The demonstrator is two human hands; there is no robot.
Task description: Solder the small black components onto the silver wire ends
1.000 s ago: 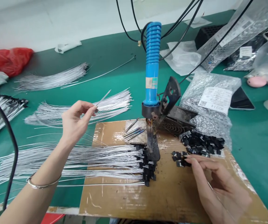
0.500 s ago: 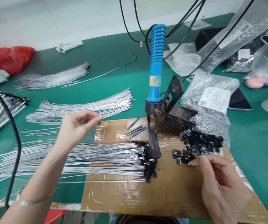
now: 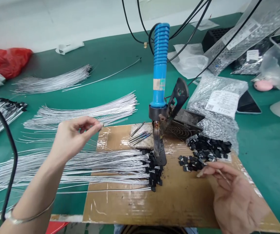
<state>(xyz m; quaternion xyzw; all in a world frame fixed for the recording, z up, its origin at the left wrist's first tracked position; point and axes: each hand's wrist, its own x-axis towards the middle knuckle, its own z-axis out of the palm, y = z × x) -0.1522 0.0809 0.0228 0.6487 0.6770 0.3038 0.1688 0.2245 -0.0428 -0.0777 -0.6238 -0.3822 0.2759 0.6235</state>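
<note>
My left hand (image 3: 73, 138) is closed in a pinch at the right end of a bundle of white wires (image 3: 88, 112). A blurred pale strip, seemingly one white wire (image 3: 116, 122), runs right from the fingertips. Low on the right, my right hand (image 3: 232, 188) has its fingers apart, with blurred tips at the near edge of a heap of small black connector pieces (image 3: 209, 148). No piece shows clearly in its fingers. Between the hands, an upright soldering iron with a blue handle (image 3: 159, 65) is held in a black metal stand (image 3: 179, 97).
White wires with black ends (image 3: 110, 165) lie across a cardboard sheet (image 3: 179, 201). Metal tips (image 3: 140, 138) rest on a pad beside the iron. Another wire bundle (image 3: 54, 79) is farther back. Bubble-wrap bags (image 3: 218, 94) lie at right; black cables (image 3: 188, 22) hang behind the iron.
My right hand's fingers have spread and lifted slightly at the heap, where they were closer together before. My left hand, still pinched, is a little farther left; the whole view has shifted slightly.
</note>
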